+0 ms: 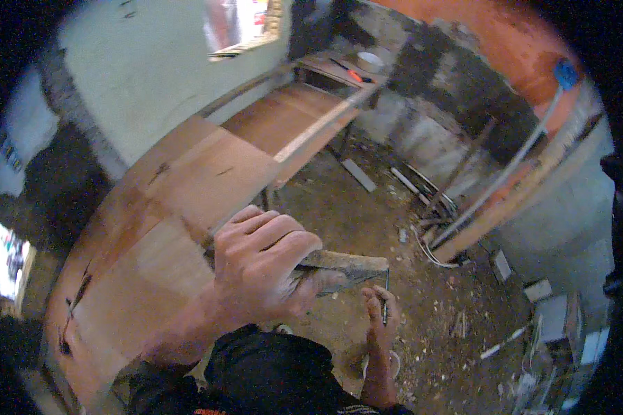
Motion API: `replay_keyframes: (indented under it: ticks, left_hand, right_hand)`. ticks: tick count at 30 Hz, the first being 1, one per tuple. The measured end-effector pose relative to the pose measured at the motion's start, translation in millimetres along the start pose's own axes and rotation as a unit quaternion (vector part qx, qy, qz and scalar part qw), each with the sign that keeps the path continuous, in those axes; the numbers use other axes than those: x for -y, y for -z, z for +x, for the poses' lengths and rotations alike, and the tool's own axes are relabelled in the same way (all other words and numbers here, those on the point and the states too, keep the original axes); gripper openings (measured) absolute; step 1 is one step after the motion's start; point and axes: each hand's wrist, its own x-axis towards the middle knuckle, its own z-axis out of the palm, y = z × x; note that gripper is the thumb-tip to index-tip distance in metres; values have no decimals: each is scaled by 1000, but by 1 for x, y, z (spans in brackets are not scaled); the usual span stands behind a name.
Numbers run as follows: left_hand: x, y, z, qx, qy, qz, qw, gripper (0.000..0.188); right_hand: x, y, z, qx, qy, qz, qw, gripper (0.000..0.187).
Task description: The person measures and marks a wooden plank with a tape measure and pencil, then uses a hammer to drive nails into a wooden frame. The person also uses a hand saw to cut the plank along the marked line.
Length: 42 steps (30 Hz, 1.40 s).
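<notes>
My left hand (259,256) is closed around a short, rough, pale strip that looks like wood (349,263), held out in front of my body. The strip points to the right, and its near end is hidden in my grip. Lower and to the right, my right hand (381,308) pinches a thin dark metal rod (386,290), held roughly upright. The rod's upper part lies at the strip's far end; I cannot tell whether the two touch. What kind of tool the rod is does not show.
A long plywood bench (221,162) runs along the wall, with an open recess (284,121). An orange-and-black tool (356,73) and a roll of tape (370,62) lie at its far end. Rubble and offcuts litter the floor (429,311). A plank (512,200) leans at the right.
</notes>
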Motion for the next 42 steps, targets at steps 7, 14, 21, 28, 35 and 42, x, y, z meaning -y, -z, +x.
replay_keyframes:
  ticks: [7,14,21,28,35,42]
  left_hand:
    - [14,-86,24,4,-80,-156,984,31]
    - [56,-179,76,19,-83,-234,969,37]
    - [208,-295,54,182,127,-162,962,41]
    - [322,-354,-16,497,241,-184,813,23]
    - [359,-421,62,325,328,-138,876,40]
    - [387,-522,138,153,450,-33,879,51]
  right_hand:
    - [60,19,43,70,141,-107,982,53]
    - [21,35,106,-50,20,-123,991,27]
    - [-3,99,277,-367,217,-426,798,20]
    - [50,155,411,-473,144,-346,797,19]
    - [12,188,597,-407,121,-295,856,23]
    - [-51,192,846,-401,168,-47,899,25]
